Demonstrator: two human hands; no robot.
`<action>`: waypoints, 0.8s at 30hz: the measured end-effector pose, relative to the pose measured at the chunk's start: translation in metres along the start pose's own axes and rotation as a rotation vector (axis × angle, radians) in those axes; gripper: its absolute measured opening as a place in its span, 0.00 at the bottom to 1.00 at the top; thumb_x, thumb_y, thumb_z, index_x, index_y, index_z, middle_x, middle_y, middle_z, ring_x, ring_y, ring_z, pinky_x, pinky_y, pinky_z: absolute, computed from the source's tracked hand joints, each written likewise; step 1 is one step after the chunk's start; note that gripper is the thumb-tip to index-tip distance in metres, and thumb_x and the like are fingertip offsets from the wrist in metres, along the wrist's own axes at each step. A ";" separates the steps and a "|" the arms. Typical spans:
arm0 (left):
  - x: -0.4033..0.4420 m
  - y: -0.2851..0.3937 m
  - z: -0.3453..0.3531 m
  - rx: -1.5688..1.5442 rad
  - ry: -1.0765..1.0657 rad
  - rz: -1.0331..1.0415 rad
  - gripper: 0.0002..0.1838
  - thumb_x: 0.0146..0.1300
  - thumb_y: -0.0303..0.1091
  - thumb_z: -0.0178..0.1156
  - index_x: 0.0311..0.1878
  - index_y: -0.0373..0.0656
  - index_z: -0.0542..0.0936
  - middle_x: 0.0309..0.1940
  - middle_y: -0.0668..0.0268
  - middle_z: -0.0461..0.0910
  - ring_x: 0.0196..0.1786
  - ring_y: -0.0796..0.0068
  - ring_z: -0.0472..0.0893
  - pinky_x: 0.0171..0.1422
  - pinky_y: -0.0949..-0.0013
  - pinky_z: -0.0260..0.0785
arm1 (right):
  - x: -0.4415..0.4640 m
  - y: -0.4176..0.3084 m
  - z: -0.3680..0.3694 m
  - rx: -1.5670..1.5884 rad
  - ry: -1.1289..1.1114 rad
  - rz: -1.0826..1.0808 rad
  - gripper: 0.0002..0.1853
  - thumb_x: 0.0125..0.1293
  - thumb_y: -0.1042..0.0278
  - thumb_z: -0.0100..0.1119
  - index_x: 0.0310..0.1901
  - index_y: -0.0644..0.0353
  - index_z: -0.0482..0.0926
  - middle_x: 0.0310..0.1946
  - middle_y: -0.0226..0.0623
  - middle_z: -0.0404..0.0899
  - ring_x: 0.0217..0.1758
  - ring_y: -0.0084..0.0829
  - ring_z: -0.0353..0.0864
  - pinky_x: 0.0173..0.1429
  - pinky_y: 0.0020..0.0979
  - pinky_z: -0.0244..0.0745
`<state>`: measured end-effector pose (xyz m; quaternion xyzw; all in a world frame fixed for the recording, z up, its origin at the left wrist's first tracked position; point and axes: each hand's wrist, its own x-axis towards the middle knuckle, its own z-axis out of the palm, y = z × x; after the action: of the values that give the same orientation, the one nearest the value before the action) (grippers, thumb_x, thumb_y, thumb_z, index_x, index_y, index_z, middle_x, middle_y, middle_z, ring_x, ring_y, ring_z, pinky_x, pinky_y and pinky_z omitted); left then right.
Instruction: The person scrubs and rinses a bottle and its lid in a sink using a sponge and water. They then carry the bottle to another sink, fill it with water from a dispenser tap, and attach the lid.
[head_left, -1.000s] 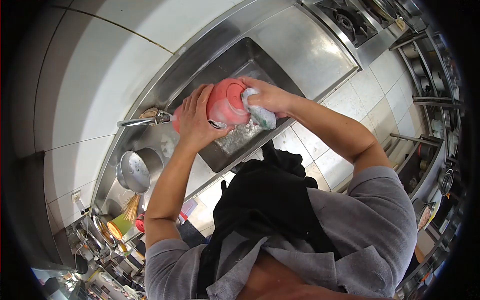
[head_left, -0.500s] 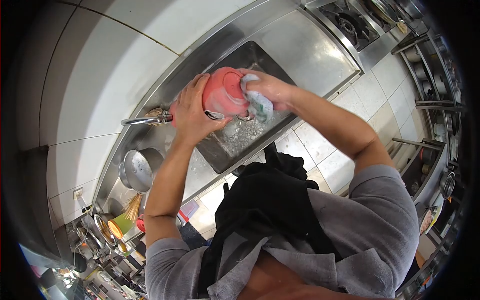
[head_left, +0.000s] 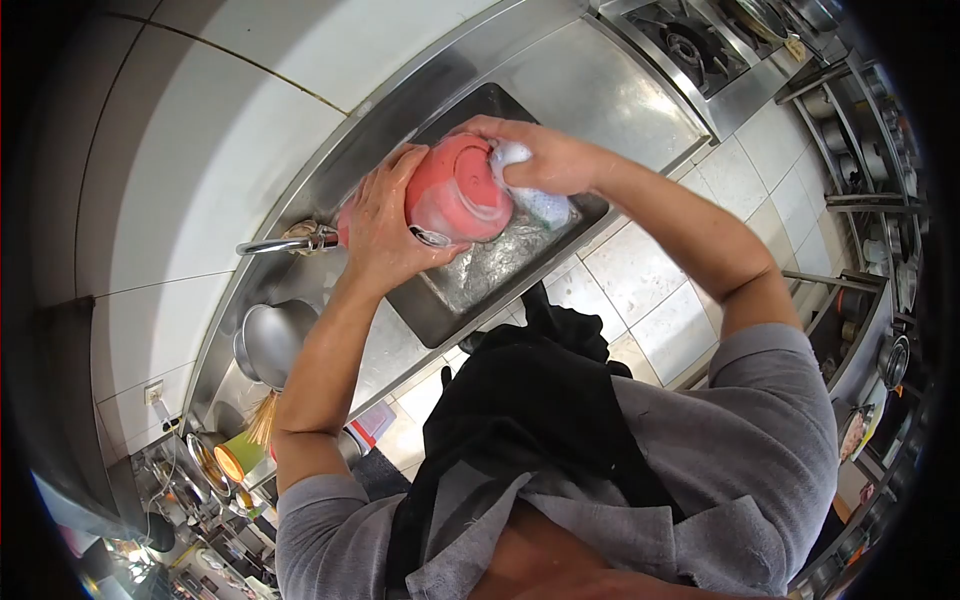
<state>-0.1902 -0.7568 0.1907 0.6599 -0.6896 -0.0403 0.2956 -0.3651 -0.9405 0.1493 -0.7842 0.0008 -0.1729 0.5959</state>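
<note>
Over the sink (head_left: 420,310), a red plastic container (head_left: 450,185) lies tilted with its round base toward my right side, streaked with suds. My left hand (head_left: 385,220) grips its near left side, thumb below and fingers over the top. A foamy sponge (head_left: 540,195), white with suds and a bit of green, is in my right hand (head_left: 545,160), which presses it to the container's base edge. The right fingers reach over the container's far side and are partly hidden. Sudsy water (head_left: 480,270) shows in the basin below.
A curved faucet (head_left: 285,243) is left of the sink, with a metal pot (head_left: 270,343) and a straw brush (head_left: 262,418) nearer me. A stove burner (head_left: 685,50) sits at the far right, and racks of pans (head_left: 850,150) line the right side.
My right hand and the sponge have moved right and around the container's base, fingers now along its far side. The container has turned slightly. My left hand keeps its grip.
</note>
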 end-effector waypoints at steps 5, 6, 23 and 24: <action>0.001 -0.004 -0.001 -0.335 -0.148 -0.120 0.61 0.25 0.42 0.84 0.71 0.46 0.65 0.66 0.55 0.72 0.67 0.50 0.73 0.72 0.53 0.66 | 0.029 -0.036 -0.033 -0.282 -0.305 0.017 0.33 0.53 0.77 0.56 0.66 0.60 0.70 0.61 0.45 0.76 0.62 0.44 0.78 0.71 0.40 0.68; 0.002 -0.004 0.000 -0.401 -0.128 -0.147 0.62 0.25 0.42 0.85 0.71 0.45 0.64 0.66 0.55 0.72 0.67 0.49 0.73 0.72 0.53 0.66 | 0.033 -0.036 -0.037 -0.324 -0.360 0.023 0.33 0.53 0.76 0.57 0.66 0.61 0.70 0.61 0.45 0.76 0.61 0.44 0.79 0.71 0.41 0.68; -0.006 -0.011 0.013 -0.017 -0.109 -0.063 0.60 0.25 0.46 0.83 0.69 0.46 0.68 0.66 0.57 0.72 0.67 0.53 0.73 0.72 0.54 0.65 | -0.021 0.033 0.026 0.263 0.077 0.179 0.31 0.63 0.74 0.53 0.69 0.54 0.63 0.53 0.43 0.77 0.44 0.38 0.85 0.37 0.39 0.86; -0.006 -0.010 0.011 -0.111 -0.176 -0.097 0.60 0.25 0.47 0.83 0.70 0.47 0.67 0.65 0.56 0.72 0.68 0.53 0.72 0.72 0.54 0.64 | -0.015 0.035 0.018 0.261 0.074 0.176 0.31 0.63 0.74 0.53 0.69 0.54 0.63 0.53 0.43 0.77 0.44 0.38 0.85 0.37 0.39 0.86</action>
<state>-0.1863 -0.7562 0.1752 0.6692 -0.6767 -0.1502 0.2677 -0.3677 -0.9310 0.1083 -0.6899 0.0690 -0.1477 0.7053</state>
